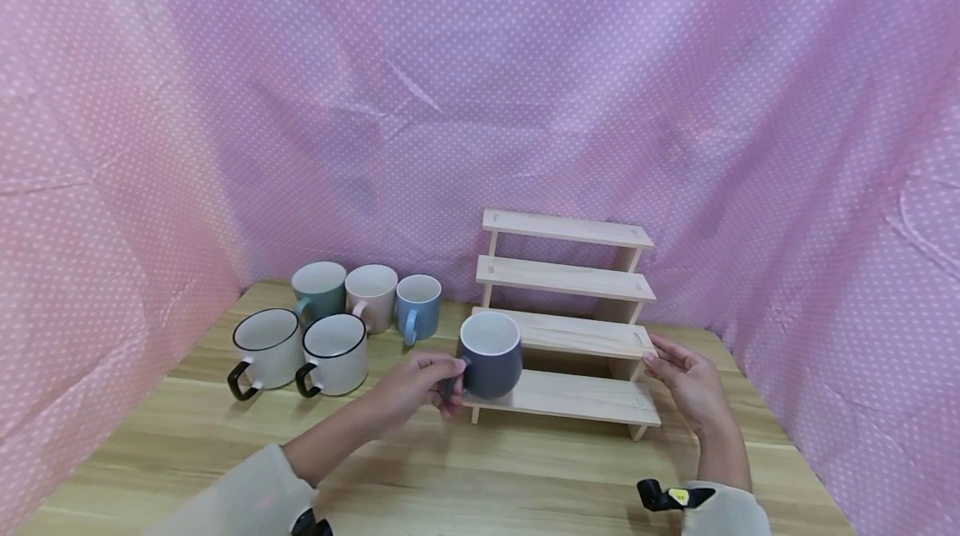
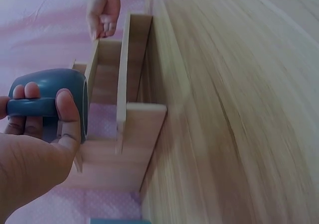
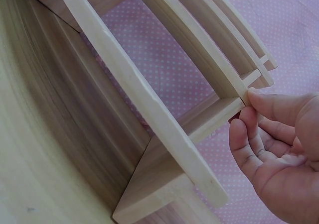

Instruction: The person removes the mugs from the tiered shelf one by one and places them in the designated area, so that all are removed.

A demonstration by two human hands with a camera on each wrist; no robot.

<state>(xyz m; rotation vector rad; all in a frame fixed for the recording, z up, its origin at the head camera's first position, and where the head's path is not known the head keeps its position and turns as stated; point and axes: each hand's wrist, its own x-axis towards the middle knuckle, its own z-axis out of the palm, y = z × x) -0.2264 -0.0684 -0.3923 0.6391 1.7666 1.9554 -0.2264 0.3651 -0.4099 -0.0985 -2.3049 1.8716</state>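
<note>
By its handle, a dark grey-blue mug (image 1: 491,369) with a white inside is gripped in my left hand (image 1: 416,388). The mug is upright at the left end of a stepped wooden display shelf (image 1: 577,396), in front of the lower boards. Whether its base touches the bottom board I cannot tell. In the left wrist view, fingers pass through the mug's handle (image 2: 31,107). At the shelf's right side, my right hand (image 1: 692,386) pinches the end of the second board from the bottom. The right wrist view shows the thumb (image 3: 279,107) on that board's corner.
Left of the shelf stand two white mugs with black rims, a front-left one (image 1: 273,357) and another (image 1: 341,365). Behind them are a green mug (image 1: 322,303), a pale pink mug (image 1: 378,307) and a light blue mug (image 1: 423,315). A pink dotted cloth (image 1: 360,102) hangs behind the wooden table (image 1: 480,486).
</note>
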